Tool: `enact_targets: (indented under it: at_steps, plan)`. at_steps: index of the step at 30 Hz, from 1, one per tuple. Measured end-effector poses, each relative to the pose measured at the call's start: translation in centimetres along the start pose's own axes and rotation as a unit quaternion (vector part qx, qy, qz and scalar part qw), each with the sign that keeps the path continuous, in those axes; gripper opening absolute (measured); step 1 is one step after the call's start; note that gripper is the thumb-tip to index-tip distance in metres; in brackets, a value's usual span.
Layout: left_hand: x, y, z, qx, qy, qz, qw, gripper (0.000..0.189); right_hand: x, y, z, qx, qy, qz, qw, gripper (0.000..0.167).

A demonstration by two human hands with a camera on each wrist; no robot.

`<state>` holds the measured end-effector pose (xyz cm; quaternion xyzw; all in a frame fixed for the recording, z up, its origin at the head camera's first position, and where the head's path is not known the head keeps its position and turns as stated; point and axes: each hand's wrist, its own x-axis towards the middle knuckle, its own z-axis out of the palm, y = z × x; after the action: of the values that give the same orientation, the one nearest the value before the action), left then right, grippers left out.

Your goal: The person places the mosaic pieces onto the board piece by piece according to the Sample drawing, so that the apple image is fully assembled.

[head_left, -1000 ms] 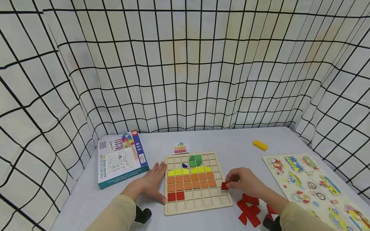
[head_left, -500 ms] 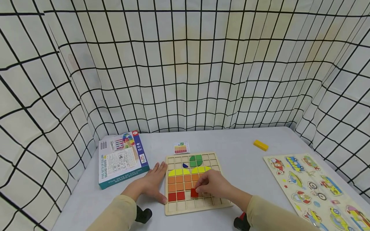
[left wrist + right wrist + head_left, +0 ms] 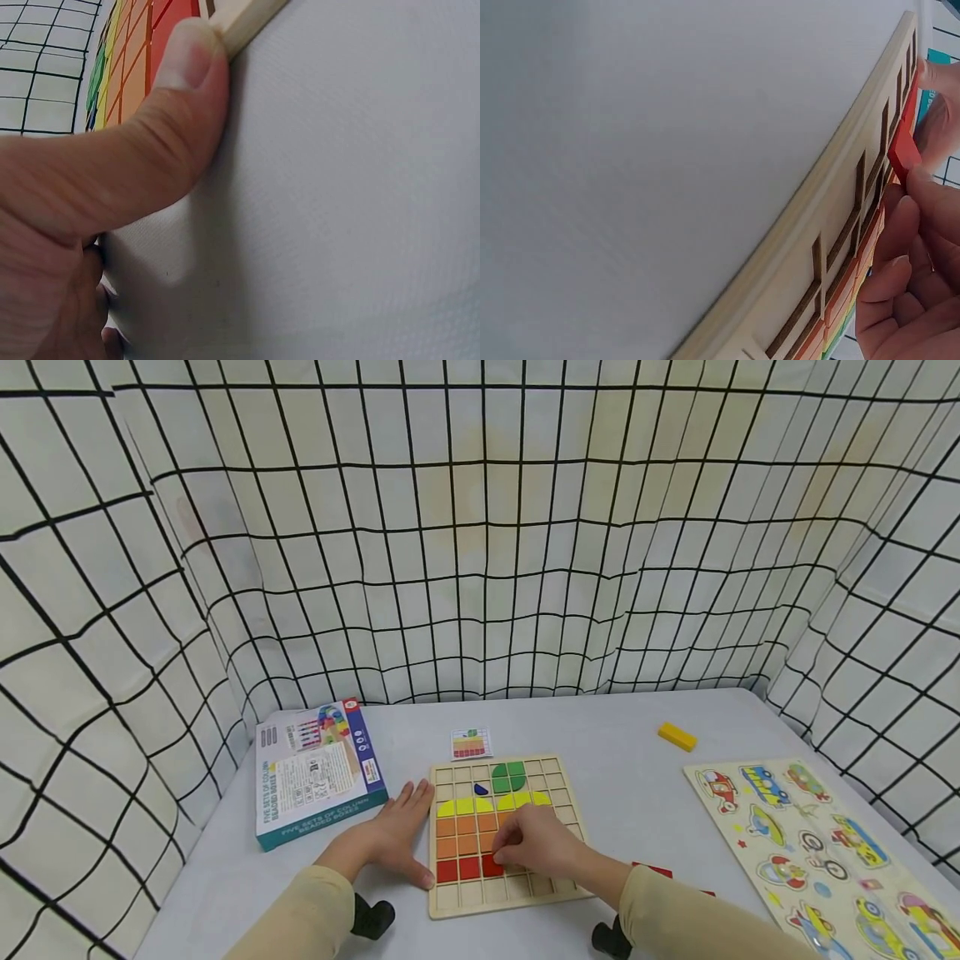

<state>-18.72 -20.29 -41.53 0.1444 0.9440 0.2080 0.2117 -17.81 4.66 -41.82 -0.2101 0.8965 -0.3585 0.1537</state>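
Observation:
A wooden grid board [image 3: 480, 902] lies on the white table. Rows of orange tiles [image 3: 467, 845], yellow rounded pieces [image 3: 462, 807], green pieces [image 3: 508, 777] and a small blue piece [image 3: 481, 790] fill parts of it. My right hand [image 3: 542, 843] pinches a red square tile [image 3: 904, 152] between thumb and fingers, at the cell right of two seated red tiles [image 3: 457, 869]. The right wrist view shows that tile tilted. My left hand [image 3: 393, 835] rests with spread fingers along the board's left edge, its thumb [image 3: 191, 56] against the wooden rim near the red row.
Loose red pieces [image 3: 652, 868] lie right of the board, mostly hidden by the right forearm. A small pattern card [image 3: 470, 744] sits behind the board, a box [image 3: 318, 777] at left. A yellow block [image 3: 677, 737] and a picture puzzle board [image 3: 757, 860] are at right. Black-lined netting surrounds the table.
My right hand has carried the red tile leftward from the board's right edge to the third cell of the red row. The left hand has stayed in place.

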Motion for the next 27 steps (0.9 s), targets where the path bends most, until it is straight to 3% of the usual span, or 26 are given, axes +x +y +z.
enact_targets:
  at_steps: [18, 27]
  plan:
    - [0.3, -0.3, 0.2, 0.002, -0.001, -0.001, 1.0, 0.129, 0.2, 0.0, 0.8, -0.042, 0.023, -0.009, 0.9988, 0.008]
    - [0.2, -0.3, 0.1, 0.002, -0.004, 0.001, 1.0, 0.129, -0.6, 1.1, -1.4, -0.011, 0.03, -0.007, 0.9995, 0.009]
